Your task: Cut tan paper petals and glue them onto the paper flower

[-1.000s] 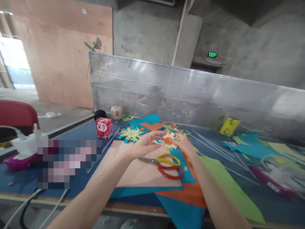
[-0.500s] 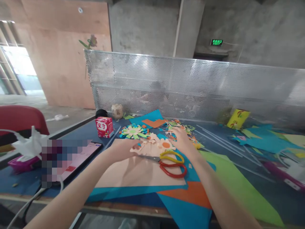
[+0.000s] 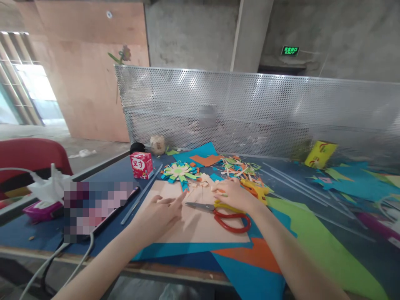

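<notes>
Red-and-yellow loop-handled scissors [image 3: 214,207]: glossy plastic-looking handles, smooth metal blades
Flat peach paper sheet [image 3: 200,231]: smooth, matt
Long silver perforated-metal partition [image 3: 175,102]: shiny, pierced all over
Broad tan wood panel [image 3: 93,87]: matt, faintly blotched
Tall grey concrete wall [image 3: 190,35]: rough, matt

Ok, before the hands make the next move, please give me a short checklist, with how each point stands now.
1. Scissors resting on the peach sheet: ok.
2. Scissor tips well away from the left hand: not ok; they point toward its fingers, close by.
3. Yellow handle free of the right hand: cannot tell; they overlap in this view.
4. Right hand's grip known: cannot tell; its fingers hide what is under them.
5. Left hand unloaded: ok; its fingers are spread and nothing shows in them.
6. Paper flower apart from the scissors: ok; it lies beyond the tips.
</notes>
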{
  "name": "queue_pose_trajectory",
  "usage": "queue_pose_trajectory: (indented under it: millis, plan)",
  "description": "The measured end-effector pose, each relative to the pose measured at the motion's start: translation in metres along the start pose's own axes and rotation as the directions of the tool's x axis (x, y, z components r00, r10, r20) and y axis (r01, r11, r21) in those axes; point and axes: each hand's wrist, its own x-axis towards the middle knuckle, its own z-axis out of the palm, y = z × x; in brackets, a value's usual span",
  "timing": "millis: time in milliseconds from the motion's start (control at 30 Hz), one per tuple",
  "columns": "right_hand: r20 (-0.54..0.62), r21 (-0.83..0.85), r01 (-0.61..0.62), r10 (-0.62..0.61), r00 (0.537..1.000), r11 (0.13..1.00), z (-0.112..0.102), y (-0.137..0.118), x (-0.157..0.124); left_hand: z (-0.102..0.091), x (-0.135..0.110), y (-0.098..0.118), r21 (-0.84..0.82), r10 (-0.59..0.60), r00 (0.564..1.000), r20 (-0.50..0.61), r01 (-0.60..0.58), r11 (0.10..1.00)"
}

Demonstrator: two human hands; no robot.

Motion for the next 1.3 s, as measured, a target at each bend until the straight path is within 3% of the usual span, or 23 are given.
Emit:
queue_pose_trajectory:
  millis: [100, 300, 500, 633, 733, 800, 833, 900, 1000, 1033, 1067, 1167, 1233, 1300]
  plan:
    - [-0.025, -0.02, 0.0, 0.0, 1.0, 1.0, -0.004, 0.0, -0.002, 0.0, -0.015, 0.005, -0.026, 0.059, 0.997, 0.058, -0.058, 0.998]
    - [-0.024, -0.035, 0.025, -0.026, 0.999, 0.999, -0.005, -0.003, 0.0, -0.003, -0.05, 0.014, -0.014, 0.147, 0.986, -0.074, -0.148, 0.989]
    - [-0.033, -0.013, 0.042, -0.043, 0.999, 0.999, -0.004, -0.006, 0.0, -0.009, -0.056, 0.037, 0.014, 0.299, 0.937, -0.178, -0.302, 0.953]
    - [-0.027, 0.109, 0.0, 0.003, 1.0, 0.994, -0.009, -0.004, -0.002, -0.012, -0.059, 0.043, -0.096, 0.344, 0.915, -0.209, -0.369, 0.924]
    - [0.08, 0.264, -0.042, 0.021, 0.997, 0.964, -0.015, -0.006, -0.006, -0.023, -0.048, 0.033, -0.309, 0.239, 0.958, -0.158, -0.278, 0.91]
    - [0.196, 0.278, -0.096, 0.042, 0.98, 0.956, -0.019, -0.009, -0.01, -0.032, -0.029, 0.023, -0.492, -0.01, 0.991, -0.133, -0.057, 0.869]
    - [0.247, 0.242, -0.134, 0.073, 0.966, 0.961, -0.02, -0.012, -0.012, -0.035, -0.017, 0.018, -0.589, -0.156, 0.98, -0.12, 0.057, 0.806]
    - [0.295, 0.121, -0.2, 0.157, 0.943, 0.972, -0.021, -0.018, -0.016, -0.037, 0.012, 0.01, -0.782, -0.366, 0.93, -0.036, 0.202, 0.59]
    - [0.28, -0.066, -0.25, 0.258, 0.924, 0.966, -0.019, -0.027, -0.02, -0.028, 0.054, 0.0, -0.949, -0.422, 0.881, 0.212, 0.288, 0.124]
    - [0.275, -0.104, -0.26, 0.279, 0.92, 0.96, -0.017, -0.03, -0.021, -0.022, 0.066, -0.003, -0.956, -0.412, 0.87, 0.27, 0.293, -0.007]
    - [0.272, -0.131, -0.27, 0.297, 0.915, 0.954, -0.015, -0.031, -0.021, -0.016, 0.076, -0.006, -0.951, -0.425, 0.853, 0.303, 0.296, -0.084]
    - [0.261, -0.15, -0.291, 0.322, 0.91, 0.945, -0.011, -0.034, -0.02, 0.001, 0.096, -0.016, -0.934, -0.547, 0.757, 0.358, 0.297, -0.2]
    - [0.258, -0.156, -0.298, 0.33, 0.908, 0.942, -0.009, -0.035, -0.02, 0.009, 0.099, -0.021, -0.938, -0.624, 0.701, 0.345, 0.281, -0.204]
    - [0.261, -0.165, -0.303, 0.338, 0.904, 0.939, -0.009, -0.035, -0.02, 0.014, 0.098, -0.024, -0.946, -0.666, 0.672, 0.323, 0.248, -0.209]
